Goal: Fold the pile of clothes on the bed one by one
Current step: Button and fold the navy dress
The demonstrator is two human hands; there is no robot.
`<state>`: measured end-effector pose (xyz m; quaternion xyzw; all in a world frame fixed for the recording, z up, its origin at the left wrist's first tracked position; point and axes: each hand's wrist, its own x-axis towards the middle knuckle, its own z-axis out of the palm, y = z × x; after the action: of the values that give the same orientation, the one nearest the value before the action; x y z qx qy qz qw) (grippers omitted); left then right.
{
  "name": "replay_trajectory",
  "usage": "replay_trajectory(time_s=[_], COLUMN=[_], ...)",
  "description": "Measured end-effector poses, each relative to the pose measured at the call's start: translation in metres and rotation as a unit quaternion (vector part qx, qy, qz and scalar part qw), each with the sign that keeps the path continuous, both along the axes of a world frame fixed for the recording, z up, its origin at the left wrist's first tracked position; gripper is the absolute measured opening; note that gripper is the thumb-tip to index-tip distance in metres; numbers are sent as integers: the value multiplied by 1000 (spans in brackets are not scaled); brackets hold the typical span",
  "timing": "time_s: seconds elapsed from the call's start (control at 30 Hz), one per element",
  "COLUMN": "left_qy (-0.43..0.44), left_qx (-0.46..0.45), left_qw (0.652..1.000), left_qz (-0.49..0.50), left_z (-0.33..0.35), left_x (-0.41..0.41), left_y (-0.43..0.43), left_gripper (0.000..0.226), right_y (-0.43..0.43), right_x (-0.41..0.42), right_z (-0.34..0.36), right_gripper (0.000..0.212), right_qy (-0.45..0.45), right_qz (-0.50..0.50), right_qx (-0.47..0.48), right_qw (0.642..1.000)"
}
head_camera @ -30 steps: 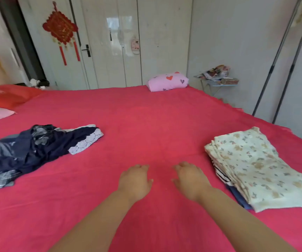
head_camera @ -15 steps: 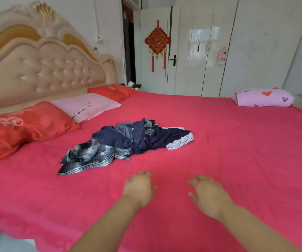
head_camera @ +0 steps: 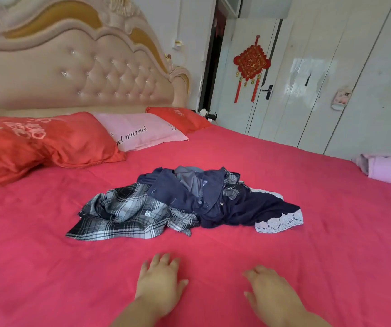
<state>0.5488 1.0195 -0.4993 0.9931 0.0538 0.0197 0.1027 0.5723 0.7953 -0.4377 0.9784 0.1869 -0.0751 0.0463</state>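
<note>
While both hands reach out palm-down over the red bedsheet (head_camera: 284, 185), neither holds anything: the left hand (head_camera: 160, 283) has its fingers spread and relaxed, and the right hand (head_camera: 271, 296) is loosely open beside it. Beyond the fingertips, apart from them, lies the pile of clothes (head_camera: 185, 204), unfolded: a plaid shirt (head_camera: 121, 215) ahead of the left hand, and a navy garment (head_camera: 232, 206) with a lace trim (head_camera: 279, 223) ahead of the right. Farther off to the left lie the pillows (head_camera: 48, 140) below the headboard (head_camera: 71, 74).
</note>
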Motion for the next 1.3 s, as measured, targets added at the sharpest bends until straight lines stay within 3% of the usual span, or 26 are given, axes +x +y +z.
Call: replay_trajectory(time_s=[0.23, 0.4, 0.47, 0.5, 0.67, 0.73, 0.83, 0.97, 1.07, 1.17, 1.3], left_qy=[-66, -89, -108, -83, -73, -79, -95, -131, -81, -33, -17], left_qx=[-5, -4, 18, -17, -50, -41, -51, -11, -10, 8, 2], left_qw=[997, 995, 993, 996, 996, 995, 993, 990, 994, 997, 992], left_qz=[48, 51, 43, 38, 29, 37, 41, 53, 72, 72, 121], left_z=[-53, -63, -54, -49, -47, -46, -49, -50, -44, -44, -30], left_x=[32, 40, 38, 36, 39, 39, 41, 42, 38, 29, 4], left_y=[15, 18, 18, 17, 14, 12, 16, 18, 18, 13, -14], left_gripper=[71, 79, 74, 68, 62, 62, 62, 62, 67, 80, 75], right_y=[35, 69, 82, 87, 103, 105, 105, 91, 62, 15, -61], right_x=[95, 149, 165, 173, 198, 200, 189, 151, 100, 45, -31], right_z=[-25, -41, -44, -46, -56, -62, -59, -37, -15, 6, 33], right_gripper=[52, 64, 66, 66, 64, 50, 16, 11, 23, 32, 39], right_qy=[-49, -88, -110, -113, -55, -95, -168, -138, -69, -52, -46], right_qz=[24, -6, -15, -21, -53, -49, -68, -78, -78, -78, -124], right_qx=[50, 184, 226, 242, 267, 299, 380, 484, 572, 596, 616], right_qw=[997, 979, 968, 964, 961, 948, 907, 861, 814, 798, 777])
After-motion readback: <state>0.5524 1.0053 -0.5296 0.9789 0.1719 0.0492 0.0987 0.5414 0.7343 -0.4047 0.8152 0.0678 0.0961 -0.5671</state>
